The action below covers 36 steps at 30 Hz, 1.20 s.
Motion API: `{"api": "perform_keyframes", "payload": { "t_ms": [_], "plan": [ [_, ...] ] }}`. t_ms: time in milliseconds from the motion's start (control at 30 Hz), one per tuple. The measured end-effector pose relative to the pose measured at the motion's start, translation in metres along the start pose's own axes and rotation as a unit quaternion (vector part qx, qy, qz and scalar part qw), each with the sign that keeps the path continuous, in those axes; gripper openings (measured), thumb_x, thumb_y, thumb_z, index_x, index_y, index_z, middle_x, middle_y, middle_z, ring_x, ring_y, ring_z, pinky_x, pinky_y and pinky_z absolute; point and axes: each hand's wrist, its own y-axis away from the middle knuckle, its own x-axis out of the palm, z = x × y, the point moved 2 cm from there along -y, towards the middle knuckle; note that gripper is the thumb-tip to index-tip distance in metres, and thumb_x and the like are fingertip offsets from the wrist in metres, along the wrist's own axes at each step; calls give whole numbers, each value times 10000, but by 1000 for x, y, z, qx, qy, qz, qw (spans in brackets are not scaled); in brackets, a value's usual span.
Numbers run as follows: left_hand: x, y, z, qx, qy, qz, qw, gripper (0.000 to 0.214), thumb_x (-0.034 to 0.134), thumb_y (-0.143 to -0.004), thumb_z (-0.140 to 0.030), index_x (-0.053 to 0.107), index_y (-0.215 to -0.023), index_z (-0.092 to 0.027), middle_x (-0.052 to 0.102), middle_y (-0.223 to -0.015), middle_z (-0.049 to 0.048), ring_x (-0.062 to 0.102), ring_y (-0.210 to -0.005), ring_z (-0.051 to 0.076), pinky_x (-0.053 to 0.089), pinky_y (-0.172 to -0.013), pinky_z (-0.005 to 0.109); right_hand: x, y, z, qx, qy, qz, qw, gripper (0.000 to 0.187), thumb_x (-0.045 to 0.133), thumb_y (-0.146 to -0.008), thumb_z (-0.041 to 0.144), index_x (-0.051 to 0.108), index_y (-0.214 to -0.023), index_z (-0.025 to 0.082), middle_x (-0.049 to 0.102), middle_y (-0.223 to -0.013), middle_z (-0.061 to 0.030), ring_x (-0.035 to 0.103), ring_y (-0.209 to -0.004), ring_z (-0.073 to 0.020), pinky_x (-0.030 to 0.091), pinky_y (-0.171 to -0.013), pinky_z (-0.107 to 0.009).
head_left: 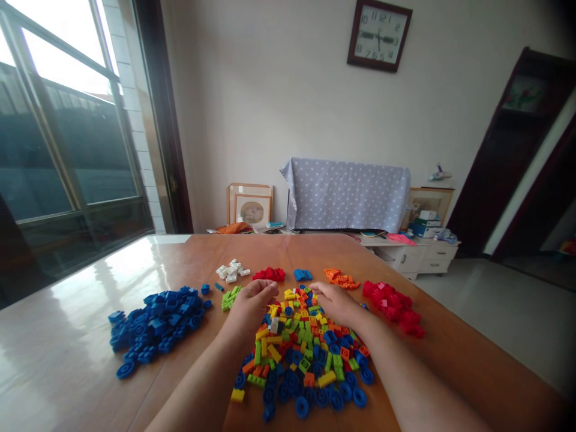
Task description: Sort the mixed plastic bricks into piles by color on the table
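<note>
My left hand (255,297) hovers at the upper left of a mixed heap of toy building bricks (310,336), thumb and fingers drawn together in a pinch. Whatever is between them is too small or hidden to name. Behind its wrist lies a light green brick group (231,298), partly covered. My right hand (335,302) is over the heap's upper right, its fingers curled and close together at the far edge; what they hold, if anything, does not show. Yellow, green, orange, red and blue bricks and round blue pieces make up the heap.
Sorted groups surround the heap on the wooden table (189,390): a large blue pile (159,324), white bricks (232,270), red bricks (269,274), blue bricks (303,275), orange bricks (341,278) and a red pile (393,306). A cloth-covered object (348,195) stands beyond.
</note>
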Motion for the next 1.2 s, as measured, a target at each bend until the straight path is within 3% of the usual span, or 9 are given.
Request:
{"api": "perform_keyframes", "payload": {
  "t_ms": [133,300,467,633,733,833,900,1033,1200],
  "plan": [
    [0,0,1,2,-3,5,1000,404,774,-691,-525,667,-849,-169,689,-839,57,609,-749,162,423,-672,266,3,2,11,19,-95,11,995,375,539,-873,270,703,-1210,253,743,-1153,-46,671,-1087,-213,497,-933,-313],
    [-3,-5,4,-10,-7,7,1000,413,775,-680,-538,666,-843,-174,689,-841,59,604,-747,165,420,-654,264,-10,2,12,72,-141,-37,987,304,575,-828,290,725,-1085,229,758,-974,-40,692,-856,-200,519,-745,-286],
    [-5,-7,5,-8,-16,8,1000,412,758,-707,-542,662,-858,-171,687,-857,58,602,-757,159,425,-669,263,-40,8,-1,113,47,-74,990,186,545,-832,245,717,-900,227,723,-814,-27,623,-704,-171,404,-622,-251],
    [-4,-4,2,-1,-13,8,1000,409,753,-719,-533,657,-879,-170,683,-861,53,599,-762,160,429,-673,262,-57,14,-7,164,232,-21,959,188,523,-858,247,641,-719,201,688,-772,-62,585,-710,-184,331,-614,-272],
    [-2,-2,0,8,-16,7,1000,390,733,-749,-529,648,-874,-169,673,-847,46,594,-755,156,429,-673,260,-50,14,-2,164,203,8,965,166,516,-864,248,654,-784,200,698,-801,-59,604,-709,-173,350,-609,-259],
    [-2,0,0,10,-19,3,1000,380,727,-761,-521,644,-872,-167,668,-839,44,592,-751,152,429,-675,260,-41,16,2,168,54,45,983,210,481,-887,268,649,-1003,219,715,-874,-36,622,-667,-142,388,-590,-231],
    [-2,0,0,9,-19,1,1000,382,726,-763,-519,646,-883,-165,671,-849,48,593,-757,153,430,-678,260,-40,18,3,166,-9,49,985,212,481,-883,275,632,-1018,214,706,-847,-27,609,-633,-130,384,-568,-220],
    [-3,-2,1,2,-20,8,1000,395,733,-751,-525,651,-894,-166,676,-867,54,594,-764,156,430,-678,260,-52,28,5,145,88,34,985,108,545,-822,263,619,-785,193,631,-675,-6,535,-587,-122,300,-527,-224],
    [-5,-6,4,-4,-27,10,1000,411,748,-724,-537,659,-876,-166,682,-860,57,591,-754,155,427,-667,257,-64,38,2,175,175,93,964,85,634,-729,270,667,-779,209,629,-635,4,531,-584,-147,264,-515,-251]
  ]
}}
